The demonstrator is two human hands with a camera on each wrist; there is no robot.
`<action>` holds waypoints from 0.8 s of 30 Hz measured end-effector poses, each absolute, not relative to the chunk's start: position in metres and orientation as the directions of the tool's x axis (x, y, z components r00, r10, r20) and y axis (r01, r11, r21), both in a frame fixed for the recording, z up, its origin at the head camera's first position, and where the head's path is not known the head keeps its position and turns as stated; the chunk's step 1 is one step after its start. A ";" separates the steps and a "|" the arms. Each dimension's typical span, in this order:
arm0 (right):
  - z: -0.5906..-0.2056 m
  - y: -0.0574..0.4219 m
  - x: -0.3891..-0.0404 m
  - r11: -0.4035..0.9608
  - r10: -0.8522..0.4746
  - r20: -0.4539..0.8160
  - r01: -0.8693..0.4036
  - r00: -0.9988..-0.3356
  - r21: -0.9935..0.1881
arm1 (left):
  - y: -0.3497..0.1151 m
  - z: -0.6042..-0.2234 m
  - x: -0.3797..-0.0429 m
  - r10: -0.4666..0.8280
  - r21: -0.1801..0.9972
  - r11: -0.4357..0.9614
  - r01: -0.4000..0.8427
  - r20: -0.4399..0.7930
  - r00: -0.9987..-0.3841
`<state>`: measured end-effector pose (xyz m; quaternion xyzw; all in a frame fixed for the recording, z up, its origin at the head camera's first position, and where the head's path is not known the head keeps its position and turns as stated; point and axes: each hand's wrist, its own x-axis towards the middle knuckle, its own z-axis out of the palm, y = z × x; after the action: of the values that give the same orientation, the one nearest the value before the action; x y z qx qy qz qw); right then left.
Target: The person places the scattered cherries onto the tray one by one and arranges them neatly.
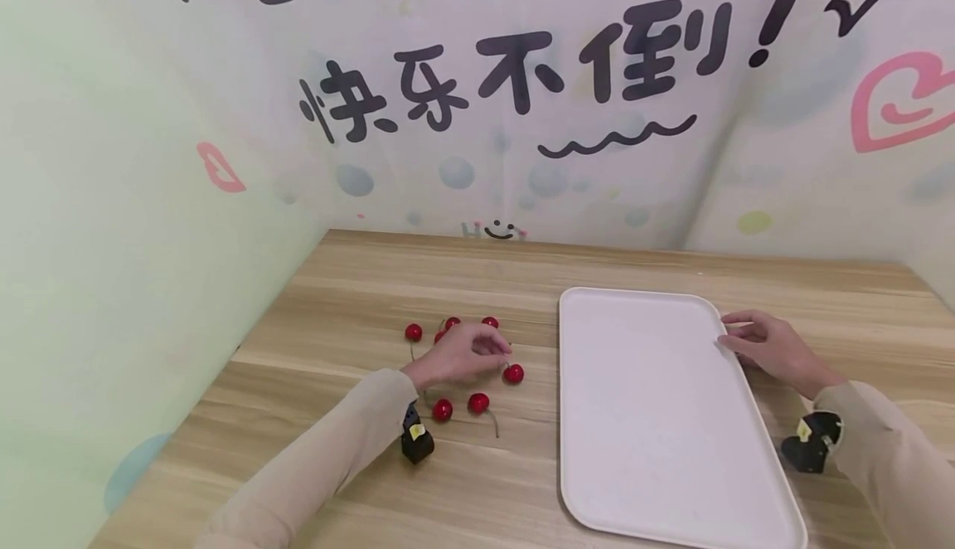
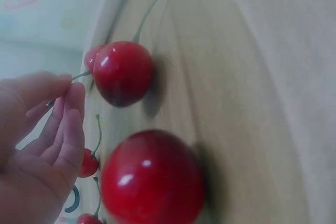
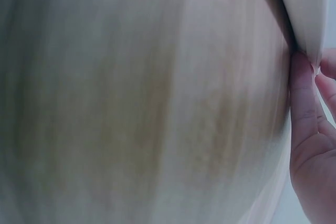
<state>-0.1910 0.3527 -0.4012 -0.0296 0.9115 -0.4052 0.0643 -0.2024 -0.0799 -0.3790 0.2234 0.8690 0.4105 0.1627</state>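
Observation:
Seen from the head, my left hand (image 1: 462, 352) is over the group of red cherries, its thumb and fingertips pinching the thin stem of one cherry (image 1: 513, 374). In the left wrist view that cherry (image 2: 90, 59) is partly hidden behind a nearer cherry (image 2: 124, 74), and its green stem runs to my fingers (image 2: 47, 85). My right hand (image 1: 779, 352) grips the right rim of the white tray (image 1: 649, 416), close to its far corner. From the right wrist, one digit (image 3: 303, 87) presses low against the tray's edge (image 3: 307, 14) while others lie over it.
More cherries with stems lie on the wooden table (image 1: 358, 300), including one cherry (image 1: 414, 332) at the left and another cherry (image 1: 478, 403) nearer the front. A printed wall cloth (image 1: 507, 184) rises behind the table's far edge. Black wrist cameras sit under both sleeves.

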 end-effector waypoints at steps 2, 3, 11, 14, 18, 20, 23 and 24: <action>-0.402 0.353 -0.191 0.670 -0.108 -0.091 -0.005 -0.990 -0.743 | -0.079 -0.380 -0.202 0.516 0.805 0.541 0.244 -0.088 -0.852; -0.402 0.354 -0.192 0.670 -0.108 -0.093 -0.004 -0.990 -0.742 | -0.079 -0.380 -0.202 0.511 0.814 0.531 0.236 -0.085 -0.856; -0.402 0.354 -0.192 0.671 -0.107 -0.083 -0.010 -0.991 -0.741 | -0.074 -0.381 -0.203 0.474 0.860 0.473 0.192 -0.065 -0.878; -0.401 0.354 -0.192 0.672 -0.107 -0.088 -0.007 -0.990 -0.741 | -0.072 -0.380 -0.202 0.461 0.862 0.471 0.187 -0.059 -0.885; -0.401 0.354 -0.192 0.665 -0.104 -0.086 -0.005 -0.991 -0.747 | -0.067 -0.379 -0.201 0.459 0.875 0.447 0.186 -0.046 -0.887; -0.401 0.354 -0.192 0.659 -0.105 -0.081 -0.009 -0.991 -0.752 | -0.064 -0.377 -0.201 0.463 0.884 0.427 0.189 -0.034 -0.886; -0.402 0.354 -0.192 0.653 -0.109 -0.073 -0.016 -0.991 -0.757 | -0.059 -0.373 -0.201 0.479 0.893 0.393 0.218 0.003 -0.878; -0.402 0.354 -0.192 0.653 -0.111 -0.072 -0.019 -0.991 -0.757 | -0.056 -0.371 -0.201 0.486 0.894 0.386 0.226 0.011 -0.874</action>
<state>-0.1918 0.3545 -0.4016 -0.0358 0.9075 -0.4148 0.0560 -0.2007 -0.0564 -0.3708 0.2165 0.8227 0.5099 0.1277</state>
